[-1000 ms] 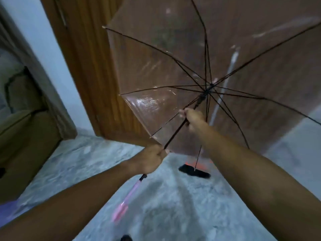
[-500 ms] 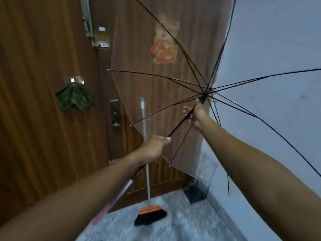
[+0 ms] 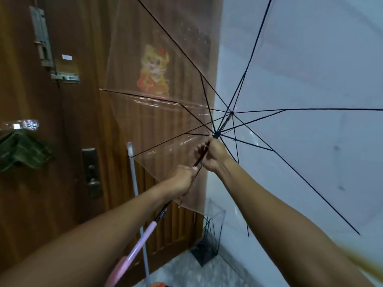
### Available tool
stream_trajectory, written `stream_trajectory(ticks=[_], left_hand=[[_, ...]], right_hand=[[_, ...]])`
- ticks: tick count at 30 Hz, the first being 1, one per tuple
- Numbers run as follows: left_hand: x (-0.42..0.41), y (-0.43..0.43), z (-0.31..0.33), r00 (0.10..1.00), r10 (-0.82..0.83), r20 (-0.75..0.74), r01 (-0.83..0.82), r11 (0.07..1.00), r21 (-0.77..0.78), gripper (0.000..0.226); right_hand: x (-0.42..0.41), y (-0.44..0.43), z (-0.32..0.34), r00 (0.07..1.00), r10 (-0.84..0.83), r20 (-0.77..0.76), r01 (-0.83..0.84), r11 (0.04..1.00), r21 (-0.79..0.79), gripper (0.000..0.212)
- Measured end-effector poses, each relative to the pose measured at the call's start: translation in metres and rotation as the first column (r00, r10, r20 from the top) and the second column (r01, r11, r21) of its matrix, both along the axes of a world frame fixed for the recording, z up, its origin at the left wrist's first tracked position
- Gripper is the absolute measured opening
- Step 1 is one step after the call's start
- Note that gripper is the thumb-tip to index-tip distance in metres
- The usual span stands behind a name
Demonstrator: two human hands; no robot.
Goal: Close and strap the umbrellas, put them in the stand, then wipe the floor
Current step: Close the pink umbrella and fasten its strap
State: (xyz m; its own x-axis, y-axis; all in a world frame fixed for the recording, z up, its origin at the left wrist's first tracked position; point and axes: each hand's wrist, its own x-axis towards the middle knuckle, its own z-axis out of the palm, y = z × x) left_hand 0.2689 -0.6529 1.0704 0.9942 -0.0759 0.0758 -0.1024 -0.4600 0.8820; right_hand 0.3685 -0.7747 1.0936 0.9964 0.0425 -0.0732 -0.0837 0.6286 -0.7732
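A clear plastic umbrella (image 3: pixel 290 83) with black ribs is spread open in front of me, its canopy facing the door and wall. My left hand (image 3: pixel 182 179) grips the black shaft partway down, above the pink handle (image 3: pixel 132 251). My right hand (image 3: pixel 211 154) grips the shaft just below the black runner (image 3: pixel 216 134), where the ribs meet. A black wire umbrella stand (image 3: pixel 209 243) sits on the floor in the corner between door and wall, seen partly through the canopy.
A brown wooden door (image 3: pixel 72 141) with a latch, a lock plate and a cartoon sticker fills the left. A green cloth (image 3: pixel 20 150) hangs on it. A broom handle (image 3: pixel 135 195) leans against the door. A pale wall (image 3: pixel 310 162) is on the right; grey marbled floor (image 3: pixel 186 272) lies below.
My view has lifted from the floor to the door and wall. My right hand has slid up the shaft to just below the runner, and the umbrella has swung to the right.
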Motion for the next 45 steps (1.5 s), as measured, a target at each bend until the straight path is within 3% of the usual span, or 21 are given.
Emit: stream_trajectory(ticks=[2,7,11,14,18,24,28,32,39,45], left_hand=[[0.009,-0.009,-0.008,0.999,-0.035,-0.025,0.035,0.999,-0.032,0.043],[0.032,-0.045,-0.017,0.995,-0.095,-0.034,0.089,0.985,-0.148,0.047],[0.055,-0.064,-0.027,0.969,-0.197,-0.151,0.150,0.949,-0.276,0.054],[0.085,-0.093,-0.036,0.980,-0.150,-0.131,0.096,0.933,-0.348,0.057],[0.126,-0.128,-0.033,0.990,-0.067,-0.128,0.020,0.941,-0.336,0.055],[0.165,-0.157,-0.008,0.990,0.109,-0.087,-0.133,0.927,-0.351,0.052],[0.172,-0.169,0.014,0.986,0.138,-0.091,-0.160,0.934,-0.318,0.054],[0.153,-0.168,0.009,0.982,0.014,-0.188,-0.084,0.926,-0.367,0.048],[0.158,-0.150,0.004,0.984,0.125,-0.128,-0.158,0.943,-0.294,0.049],[0.183,-0.130,0.024,0.985,0.171,-0.035,-0.173,0.928,-0.330,0.051]], right_hand=[[0.002,-0.006,-0.006,1.000,0.008,-0.023,-0.007,0.999,0.041,0.044],[0.030,-0.033,-0.001,0.986,-0.167,-0.027,0.167,0.986,-0.020,0.043],[0.087,-0.079,0.017,0.986,-0.165,-0.008,0.164,0.985,-0.044,0.040],[0.130,-0.107,0.021,0.995,-0.101,-0.002,0.101,0.993,-0.054,0.038],[0.157,-0.128,0.022,0.998,-0.057,0.006,0.057,0.998,0.006,0.034],[0.167,-0.119,0.005,0.962,0.273,0.004,-0.273,0.962,0.022,0.045],[0.186,-0.118,0.028,0.989,0.150,-0.015,-0.150,0.988,-0.031,0.040],[0.213,-0.133,0.046,0.997,0.081,-0.017,-0.082,0.995,-0.064,0.037],[0.220,-0.120,0.049,0.998,0.070,-0.004,-0.070,0.997,-0.041,0.036],[0.187,-0.080,0.028,0.960,0.279,0.009,-0.279,0.959,0.054,0.044]])
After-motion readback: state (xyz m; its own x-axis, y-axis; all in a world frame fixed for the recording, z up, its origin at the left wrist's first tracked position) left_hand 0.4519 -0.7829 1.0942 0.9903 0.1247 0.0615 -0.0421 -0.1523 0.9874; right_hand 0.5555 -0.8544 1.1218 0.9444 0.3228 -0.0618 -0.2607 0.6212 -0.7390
